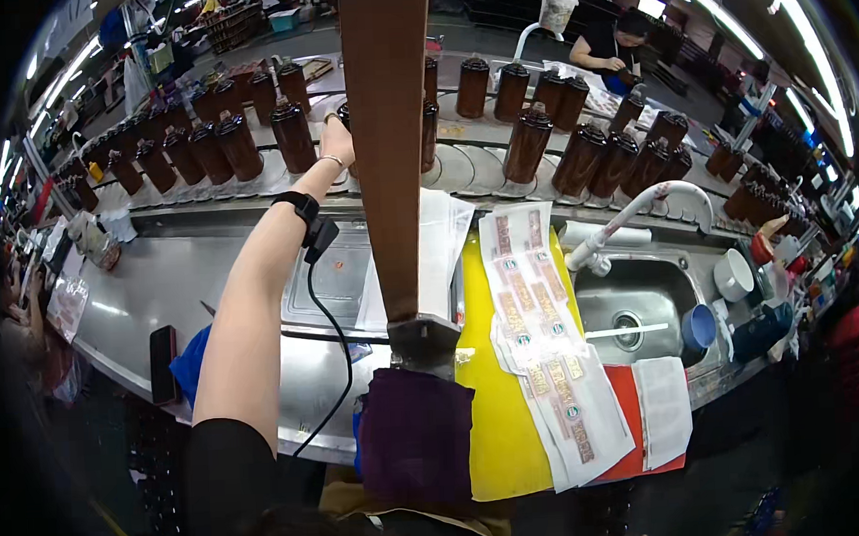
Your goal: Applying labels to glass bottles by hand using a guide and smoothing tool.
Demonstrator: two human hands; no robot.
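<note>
Bottles (241,149), dark brown and shouldered, stand in rows on a conveyor (456,168) of overlapping pale plates, which curves along the far edge of the steel worktop (152,271). At the worktop's far left corner sits a clear plastic bag (93,240) with something bundled inside. A black phone (163,364) lies at the near edge, with a crumpled blue bag (190,367) just right of it, partly behind the forearm.

The left arm stretches across the worktop to the conveyor, wearing a black wrist strap (297,205) with a dark box and cable (344,344), and a thin bracelet nearer the hand. The left hand (336,138) is at a brown bottle (345,112) just beside the brown post (391,155), which hides part of it; the fingers look bent, but I cannot tell how far they close or whether they have hold of it.

Right of the post's foot, a purple cloth (418,436) hangs over the near edge. Next comes a yellow sheet (498,409), overlapped by long printed label sheets (538,330); a red sheet (629,413) bears folded white paper (664,411). Beyond, a pale curved faucet (638,206) reaches over the steel sink (598,294), with a blue cup (698,328) at its right edge and a white mug (734,274) farther right. At upper right, a co-worker (598,55) bends over the conveyor's far side.
</note>
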